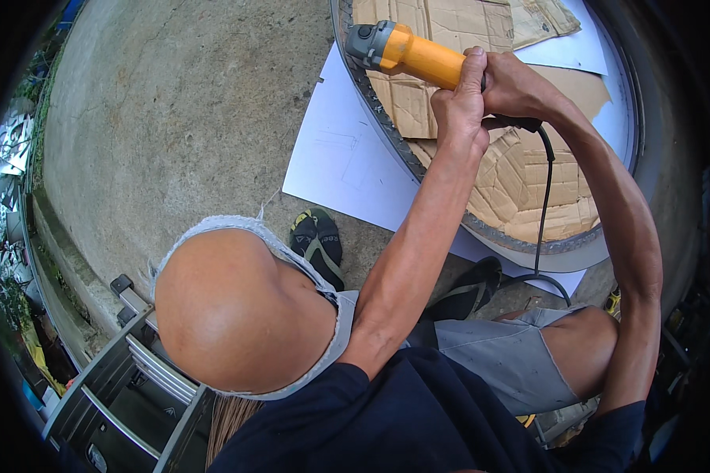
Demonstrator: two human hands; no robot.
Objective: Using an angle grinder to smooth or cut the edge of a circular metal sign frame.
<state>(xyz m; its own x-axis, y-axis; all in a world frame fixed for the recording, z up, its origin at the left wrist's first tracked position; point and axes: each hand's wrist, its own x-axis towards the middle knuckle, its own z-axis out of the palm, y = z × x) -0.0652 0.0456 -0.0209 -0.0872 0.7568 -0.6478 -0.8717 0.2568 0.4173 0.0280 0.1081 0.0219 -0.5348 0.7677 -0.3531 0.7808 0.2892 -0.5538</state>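
Observation:
A yellow angle grinder (426, 60) with a grey head is held out in front of me, its head at the upper left. My left hand (460, 106) is closed at the rear of its body, thumb up. Right beside it, my right hand (517, 87) wraps round the back end, where the black cord comes out. The grinder's head sits over the notched dark rim (398, 146) of a large rounded metal piece. I cannot make out the disc or whether it touches the rim. Flattened brown cardboard (528, 177) lies inside the rim.
White sheets (347, 150) lie under the rounded piece on the concrete floor (181, 102). The black power cord (546, 197) hangs down by my right knee. A metal-framed rack or ladder (106, 386) stands at the lower left. My sandalled feet are close to the piece.

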